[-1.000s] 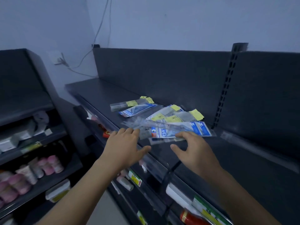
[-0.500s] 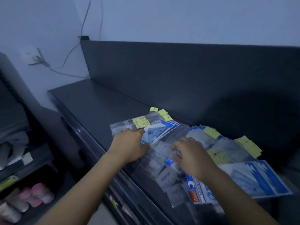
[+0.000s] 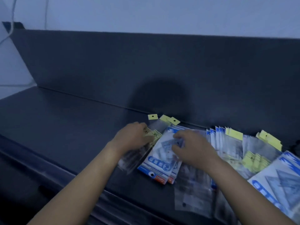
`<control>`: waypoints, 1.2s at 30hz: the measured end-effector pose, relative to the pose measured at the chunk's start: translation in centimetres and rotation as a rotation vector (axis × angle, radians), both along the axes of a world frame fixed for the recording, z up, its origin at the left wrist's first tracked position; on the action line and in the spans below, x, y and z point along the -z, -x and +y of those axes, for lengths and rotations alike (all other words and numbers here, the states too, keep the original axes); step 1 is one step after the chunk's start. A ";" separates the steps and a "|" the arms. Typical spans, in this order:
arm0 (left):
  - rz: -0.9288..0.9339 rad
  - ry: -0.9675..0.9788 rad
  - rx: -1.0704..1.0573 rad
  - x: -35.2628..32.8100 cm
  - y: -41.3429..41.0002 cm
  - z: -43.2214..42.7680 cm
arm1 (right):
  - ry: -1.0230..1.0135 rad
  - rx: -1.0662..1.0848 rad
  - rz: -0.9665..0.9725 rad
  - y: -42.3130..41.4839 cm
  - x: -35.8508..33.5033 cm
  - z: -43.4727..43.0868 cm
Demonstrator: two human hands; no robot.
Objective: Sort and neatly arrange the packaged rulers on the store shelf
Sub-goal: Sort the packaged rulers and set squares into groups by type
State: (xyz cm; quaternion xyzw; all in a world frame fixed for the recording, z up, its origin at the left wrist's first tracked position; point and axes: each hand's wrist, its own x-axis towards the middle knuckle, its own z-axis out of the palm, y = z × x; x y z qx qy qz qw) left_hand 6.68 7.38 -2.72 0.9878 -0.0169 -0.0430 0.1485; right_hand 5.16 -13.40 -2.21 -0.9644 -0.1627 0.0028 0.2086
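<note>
Both forearms reach forward over the shelf (image 3: 65, 127). Left hand (image 3: 133, 137) curls around a clear ruler packet (image 3: 134, 158). Right hand (image 3: 193, 148), palm down, pinches the blue ruler packet (image 3: 159, 163) beside it.

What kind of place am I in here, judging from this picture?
Most likely a shop's stationery aisle: a dark metal display shelf with an upright back panel, holding many identical blue-and-white ruler packs and clear packets with yellow hang tabs.

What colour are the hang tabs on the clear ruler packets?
Yellow hang tabs, clearest in the head view.
</note>
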 end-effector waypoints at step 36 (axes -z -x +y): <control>0.017 0.859 0.009 -3.8 -1.8 2.4 | 0.099 0.426 0.455 -4.5 -1.1 4.2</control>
